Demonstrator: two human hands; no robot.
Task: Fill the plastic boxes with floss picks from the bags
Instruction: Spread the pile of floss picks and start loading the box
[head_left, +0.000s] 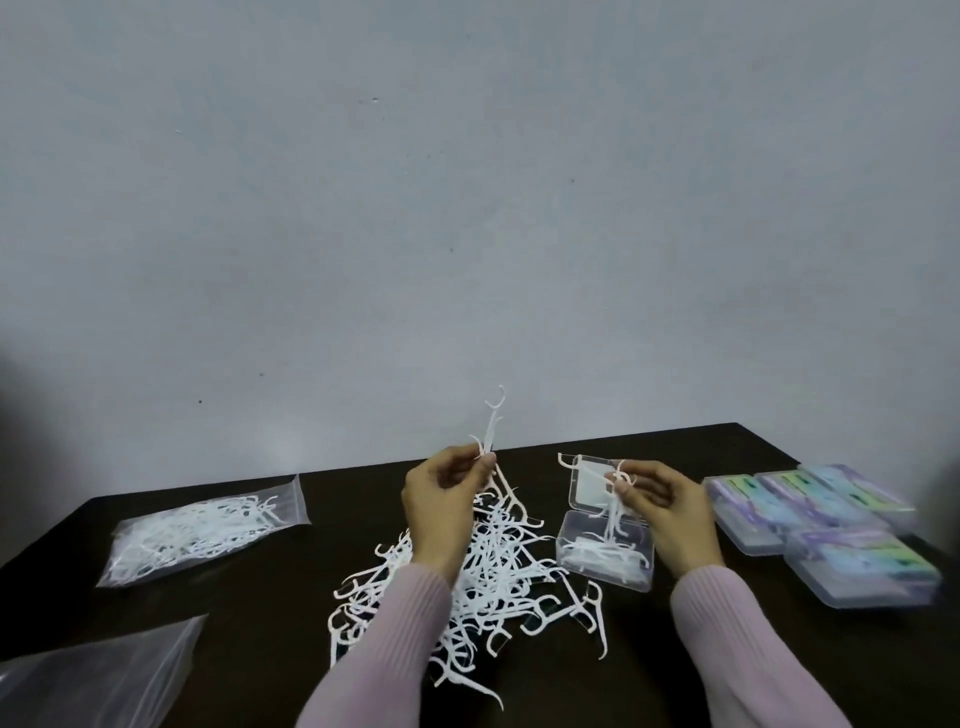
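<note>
Left hand (441, 499) pinches floss picks (491, 431) upright; right hand (660, 501) pinches picks over open box (605, 556).

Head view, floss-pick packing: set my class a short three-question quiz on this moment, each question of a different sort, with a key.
1. True or false: the open box already holds some picks.
2. What does the left hand pinch? A) a bag B) floss picks C) a lid
3. Fill in: the full bag lies to the person's ____.

Key: 1 true; 2 B; 3 left.
</note>
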